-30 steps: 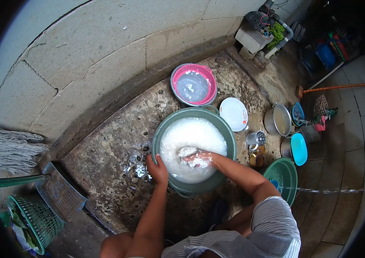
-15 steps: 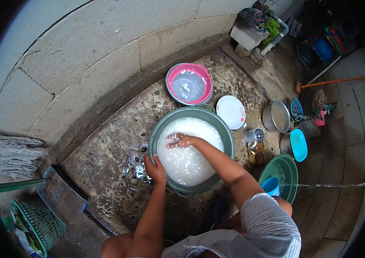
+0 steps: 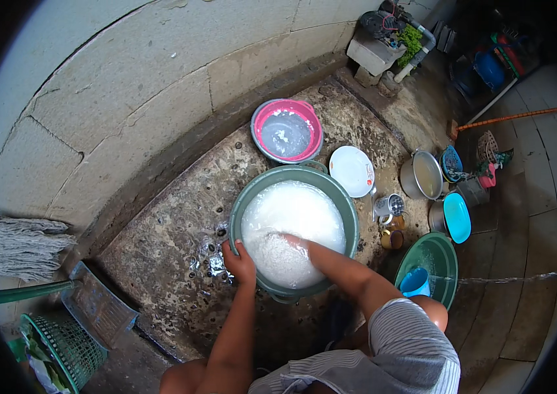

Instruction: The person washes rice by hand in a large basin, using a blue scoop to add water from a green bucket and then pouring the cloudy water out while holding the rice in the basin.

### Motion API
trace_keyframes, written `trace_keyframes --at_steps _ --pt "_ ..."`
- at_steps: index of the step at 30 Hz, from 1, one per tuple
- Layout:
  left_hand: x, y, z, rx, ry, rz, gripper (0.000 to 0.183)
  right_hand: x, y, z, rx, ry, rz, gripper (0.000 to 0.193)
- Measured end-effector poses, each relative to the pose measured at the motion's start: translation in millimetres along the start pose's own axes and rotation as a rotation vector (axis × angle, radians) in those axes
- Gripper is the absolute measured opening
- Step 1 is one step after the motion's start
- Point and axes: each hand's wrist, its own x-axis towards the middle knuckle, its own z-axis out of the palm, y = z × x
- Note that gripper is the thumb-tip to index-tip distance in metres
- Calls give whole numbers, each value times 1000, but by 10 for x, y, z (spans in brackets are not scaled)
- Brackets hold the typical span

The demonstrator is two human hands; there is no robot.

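A large green-grey basin (image 3: 234, 209) stands on the wet floor before me, holding cloudy white water (image 3: 298, 205). My left hand (image 3: 241, 264) is closed round its left rim, thumb on the inner side. Inside the basin, my right hand (image 3: 297, 244) is sunk into a heap of white grains (image 3: 277, 256) that look like rice, near the basin's front. The water and grains hide its fingers, so their pose does not show.
Beyond the basin sits a pink colander (image 3: 311, 111) in a grey bowl. To the right are a white plate (image 3: 352, 172), metal cups (image 3: 390, 205), a pot (image 3: 421, 176) and a green tub (image 3: 449, 262) with a water stream. Far left hangs a mop (image 3: 32, 246).
My right hand has moved from the basin's middle toward me and down into the water. A heap of white grains now shows beside it. My left hand stays on the rim.
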Motion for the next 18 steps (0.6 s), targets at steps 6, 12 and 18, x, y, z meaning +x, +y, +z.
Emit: trace_keyframes --at_steps 6,12,18 --pt "17 -28 -5 -1 13 13 20 -388 -299 90 -51 140 197 64" --pt "12 49 11 1 14 32 19 -525 -484 -50 -140 835 -13 57" --pt "18 -9 14 22 12 21 20 -736 -597 -452 -544 923 58 92"
